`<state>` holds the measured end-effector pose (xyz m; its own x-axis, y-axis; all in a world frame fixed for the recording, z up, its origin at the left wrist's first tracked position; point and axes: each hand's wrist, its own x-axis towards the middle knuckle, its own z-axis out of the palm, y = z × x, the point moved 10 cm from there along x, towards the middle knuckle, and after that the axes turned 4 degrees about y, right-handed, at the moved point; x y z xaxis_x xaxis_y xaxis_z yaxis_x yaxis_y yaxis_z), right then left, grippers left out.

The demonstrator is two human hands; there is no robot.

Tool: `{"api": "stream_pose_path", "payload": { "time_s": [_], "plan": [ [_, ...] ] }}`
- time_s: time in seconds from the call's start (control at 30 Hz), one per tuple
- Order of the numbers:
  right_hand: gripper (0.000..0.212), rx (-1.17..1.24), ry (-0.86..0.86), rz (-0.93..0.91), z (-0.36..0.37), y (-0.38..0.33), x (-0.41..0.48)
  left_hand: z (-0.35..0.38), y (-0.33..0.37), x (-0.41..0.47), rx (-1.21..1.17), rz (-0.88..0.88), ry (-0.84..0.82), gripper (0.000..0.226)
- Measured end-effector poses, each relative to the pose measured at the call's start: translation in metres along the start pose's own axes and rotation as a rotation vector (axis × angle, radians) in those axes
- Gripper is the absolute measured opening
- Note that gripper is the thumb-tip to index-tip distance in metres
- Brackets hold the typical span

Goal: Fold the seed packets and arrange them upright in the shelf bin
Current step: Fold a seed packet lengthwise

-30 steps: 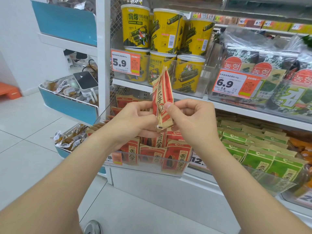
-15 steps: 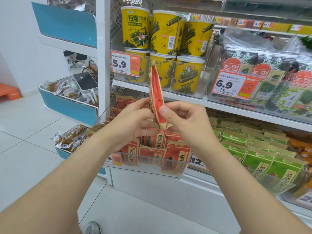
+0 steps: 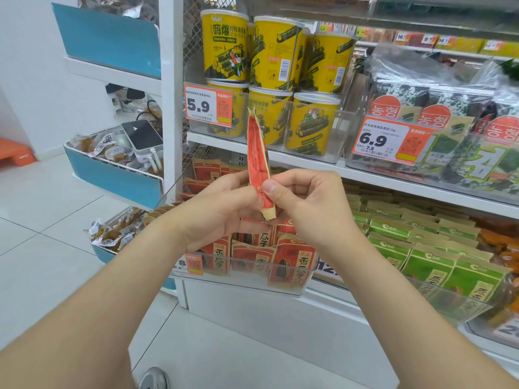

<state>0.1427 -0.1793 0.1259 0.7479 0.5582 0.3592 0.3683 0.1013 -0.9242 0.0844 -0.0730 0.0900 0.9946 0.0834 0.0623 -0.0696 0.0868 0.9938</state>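
Note:
A red and tan seed packet [image 3: 257,153] stands edge-on between my hands, folded narrow, its top pointing up in front of the yellow tubs. My left hand [image 3: 222,209] grips its lower left side with curled fingers. My right hand [image 3: 306,200] pinches its lower right side, thumb pressed on the red face. Just below my hands sits the clear shelf bin [image 3: 252,279] holding several red seed packets [image 3: 292,265] standing upright.
Yellow snack tubs [image 3: 224,46] fill the shelf above, behind a 5.9 price tag [image 3: 208,108]. Green packets [image 3: 427,265] fill the bin to the right. Seaweed packs [image 3: 438,108] sit upper right. A blue side rack [image 3: 112,178] with wrapped snacks stands left. White floor tiles lie below.
The packet has turned from showing its printed face to edge-on and has closed into a narrower fold. Both hands have stayed at its lower end.

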Motion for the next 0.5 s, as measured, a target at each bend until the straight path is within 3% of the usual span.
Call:
{"api": "stream_pose_path", "payload": {
  "time_s": [0.13, 0.27, 0.4, 0.5],
  "plan": [
    [0.009, -0.002, -0.015, -0.006, -0.001, 0.0, 0.0, -0.007, -0.003, 0.001, -0.001, -0.01, 0.04, 0.044],
    [0.012, -0.018, -0.087, 0.074, -0.001, 0.006, 0.001, -0.015, 0.001, 0.004, -0.028, 0.034, 0.146, 0.029],
    [0.01, -0.121, -0.251, 0.155, 0.016, 0.022, -0.006, -0.029, 0.008, 0.001, -0.004, 0.099, 0.362, 0.038],
    [0.009, -0.136, -0.292, 0.191, 0.023, 0.026, -0.011, -0.03, 0.009, -0.001, 0.066, 0.116, 0.411, 0.042]
  ]
}}
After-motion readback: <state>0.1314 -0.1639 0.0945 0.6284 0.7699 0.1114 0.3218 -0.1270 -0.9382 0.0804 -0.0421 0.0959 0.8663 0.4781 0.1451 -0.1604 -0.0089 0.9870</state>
